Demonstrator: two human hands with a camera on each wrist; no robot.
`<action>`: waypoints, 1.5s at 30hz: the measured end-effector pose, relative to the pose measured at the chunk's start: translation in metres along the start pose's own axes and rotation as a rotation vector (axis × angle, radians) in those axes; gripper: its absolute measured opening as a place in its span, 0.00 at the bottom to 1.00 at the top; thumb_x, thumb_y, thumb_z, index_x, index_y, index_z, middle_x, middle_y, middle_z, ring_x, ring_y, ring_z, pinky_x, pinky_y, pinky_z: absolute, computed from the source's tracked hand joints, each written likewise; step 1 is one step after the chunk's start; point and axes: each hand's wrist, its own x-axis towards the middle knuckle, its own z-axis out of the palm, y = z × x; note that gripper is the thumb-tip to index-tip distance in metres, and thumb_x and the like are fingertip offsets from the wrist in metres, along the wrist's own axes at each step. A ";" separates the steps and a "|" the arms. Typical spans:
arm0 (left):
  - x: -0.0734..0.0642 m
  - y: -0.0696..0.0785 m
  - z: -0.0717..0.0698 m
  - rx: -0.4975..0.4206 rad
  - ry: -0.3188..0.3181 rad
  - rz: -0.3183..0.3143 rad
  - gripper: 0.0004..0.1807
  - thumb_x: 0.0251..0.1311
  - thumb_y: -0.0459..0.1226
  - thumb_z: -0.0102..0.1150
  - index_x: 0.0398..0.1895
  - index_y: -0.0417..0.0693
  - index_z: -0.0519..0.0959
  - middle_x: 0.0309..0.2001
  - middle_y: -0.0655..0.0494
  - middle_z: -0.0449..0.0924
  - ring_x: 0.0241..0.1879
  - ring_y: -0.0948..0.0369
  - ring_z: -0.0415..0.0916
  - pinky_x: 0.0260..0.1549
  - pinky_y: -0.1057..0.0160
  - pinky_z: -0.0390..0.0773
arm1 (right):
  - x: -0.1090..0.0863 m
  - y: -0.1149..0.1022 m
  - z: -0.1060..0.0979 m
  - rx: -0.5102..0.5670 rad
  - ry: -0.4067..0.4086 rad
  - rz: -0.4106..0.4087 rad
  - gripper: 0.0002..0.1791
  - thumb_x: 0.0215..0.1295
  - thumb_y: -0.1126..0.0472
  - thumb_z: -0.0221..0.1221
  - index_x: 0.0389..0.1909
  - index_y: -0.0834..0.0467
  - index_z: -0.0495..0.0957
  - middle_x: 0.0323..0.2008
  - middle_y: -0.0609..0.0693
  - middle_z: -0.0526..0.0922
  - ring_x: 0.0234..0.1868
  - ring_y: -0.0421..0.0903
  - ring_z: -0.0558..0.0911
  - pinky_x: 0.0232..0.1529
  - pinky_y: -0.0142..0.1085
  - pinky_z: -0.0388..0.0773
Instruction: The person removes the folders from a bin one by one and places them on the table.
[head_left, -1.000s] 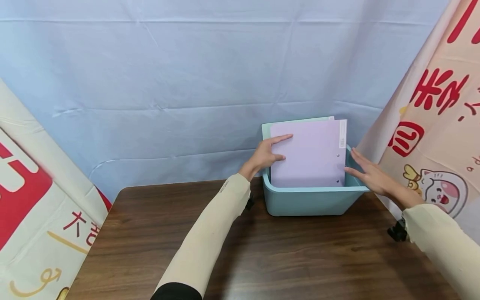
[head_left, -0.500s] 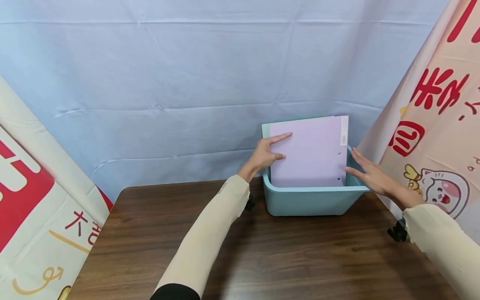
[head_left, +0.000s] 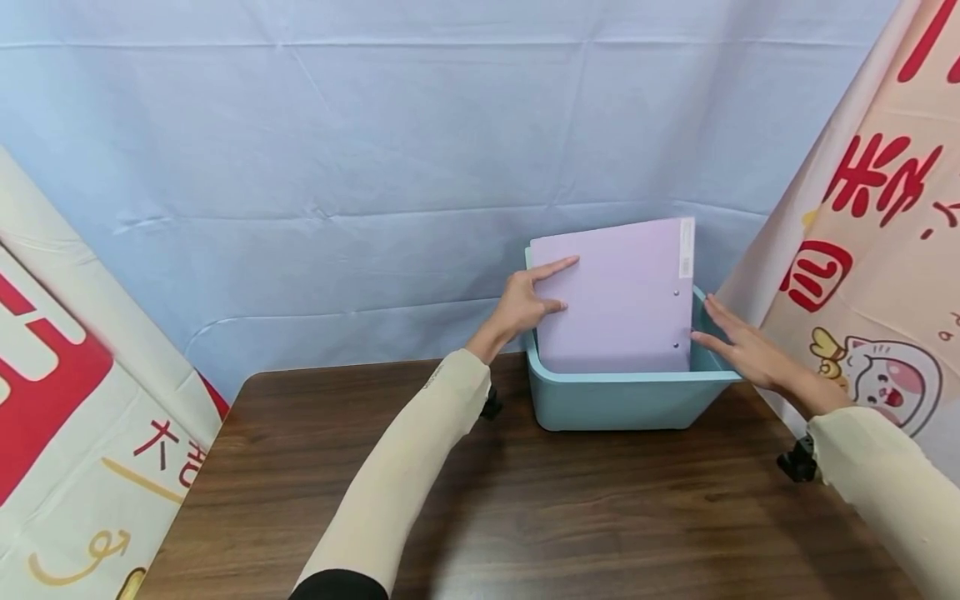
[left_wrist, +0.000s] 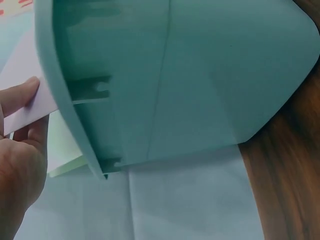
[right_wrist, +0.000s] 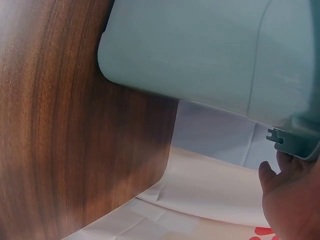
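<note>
In the head view, a pale purple file folder (head_left: pixel 611 300), with a white barcode label and two rivets along its right side, stands in a blue-green plastic bin (head_left: pixel 633 404). My left hand (head_left: pixel 521 304) pinches the folder's left edge, thumb in front and other fingers behind, as the left wrist view shows. Behind it in that view is a pale green sheet or folder (left_wrist: pixel 67 140). My right hand (head_left: pixel 746 354) holds the bin's right rim, thumb towards the inside. In the right wrist view, some fingertips (right_wrist: pixel 267 172) show curled below the rim. The folder's lower edge is hidden inside the bin.
The bin stands near the back right of a dark wooden table (head_left: pixel 360 450). A light blue cloth (head_left: pixel 360 167) hangs behind it. Printed banners hang at the right (head_left: pixel 862 250) and left (head_left: pixel 97 450), the right one close to my right hand.
My left hand and the purple folder have shifted slightly left and up. The folder stands higher, its top slanting up to the right, and now hides the green behind it. The right hand stays put.
</note>
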 end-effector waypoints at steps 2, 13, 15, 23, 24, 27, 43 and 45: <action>-0.001 0.002 -0.002 -0.002 0.002 0.015 0.42 0.57 0.21 0.73 0.70 0.71 0.80 0.70 0.73 0.77 0.74 0.72 0.65 0.70 0.63 0.71 | 0.000 -0.001 0.000 0.000 -0.003 -0.001 0.47 0.84 0.41 0.44 0.85 0.59 0.29 0.84 0.68 0.28 0.81 0.76 0.36 0.69 0.82 0.38; -0.005 0.014 -0.009 0.000 0.012 0.057 0.42 0.59 0.22 0.73 0.71 0.71 0.79 0.72 0.72 0.74 0.74 0.74 0.64 0.67 0.64 0.74 | 0.000 -0.002 -0.001 -0.008 -0.017 -0.002 0.47 0.85 0.41 0.43 0.85 0.60 0.29 0.83 0.69 0.29 0.81 0.78 0.37 0.68 0.83 0.39; -0.006 0.016 -0.010 0.009 0.032 0.062 0.42 0.58 0.22 0.74 0.71 0.70 0.79 0.72 0.70 0.75 0.74 0.73 0.65 0.67 0.65 0.74 | 0.000 -0.002 0.000 -0.014 -0.020 -0.001 0.47 0.85 0.41 0.43 0.85 0.60 0.29 0.83 0.69 0.29 0.80 0.78 0.37 0.68 0.83 0.39; -0.009 0.024 -0.016 0.028 0.111 0.131 0.41 0.56 0.21 0.74 0.71 0.63 0.80 0.72 0.63 0.77 0.72 0.73 0.68 0.65 0.68 0.75 | 0.003 -0.001 -0.001 -0.028 -0.024 0.000 0.47 0.84 0.40 0.43 0.85 0.61 0.29 0.83 0.69 0.29 0.80 0.79 0.38 0.67 0.83 0.39; -0.010 0.026 -0.017 0.028 0.115 0.143 0.41 0.56 0.21 0.74 0.71 0.62 0.80 0.72 0.62 0.77 0.72 0.73 0.68 0.65 0.69 0.75 | 0.003 -0.001 -0.001 -0.029 -0.025 0.001 0.47 0.84 0.40 0.43 0.85 0.60 0.29 0.83 0.69 0.29 0.80 0.79 0.38 0.67 0.83 0.39; -0.012 0.031 -0.018 0.009 0.127 0.168 0.41 0.55 0.20 0.74 0.72 0.60 0.80 0.72 0.61 0.77 0.71 0.73 0.69 0.63 0.69 0.76 | 0.002 0.000 -0.001 -0.033 -0.025 0.005 0.47 0.84 0.40 0.43 0.85 0.60 0.29 0.83 0.69 0.29 0.80 0.79 0.38 0.67 0.83 0.39; -0.022 0.050 -0.034 -0.062 0.230 0.278 0.40 0.52 0.18 0.75 0.70 0.53 0.81 0.70 0.58 0.79 0.69 0.69 0.73 0.66 0.67 0.75 | 0.004 -0.001 0.000 -0.030 -0.034 -0.014 0.47 0.85 0.41 0.43 0.85 0.61 0.29 0.83 0.69 0.28 0.81 0.76 0.35 0.69 0.81 0.35; -0.022 0.052 -0.036 -0.070 0.241 0.276 0.40 0.52 0.18 0.75 0.69 0.53 0.81 0.69 0.58 0.80 0.69 0.69 0.74 0.67 0.67 0.74 | 0.004 -0.001 0.000 -0.028 -0.028 -0.027 0.46 0.86 0.42 0.43 0.85 0.62 0.30 0.83 0.69 0.28 0.81 0.76 0.35 0.70 0.80 0.35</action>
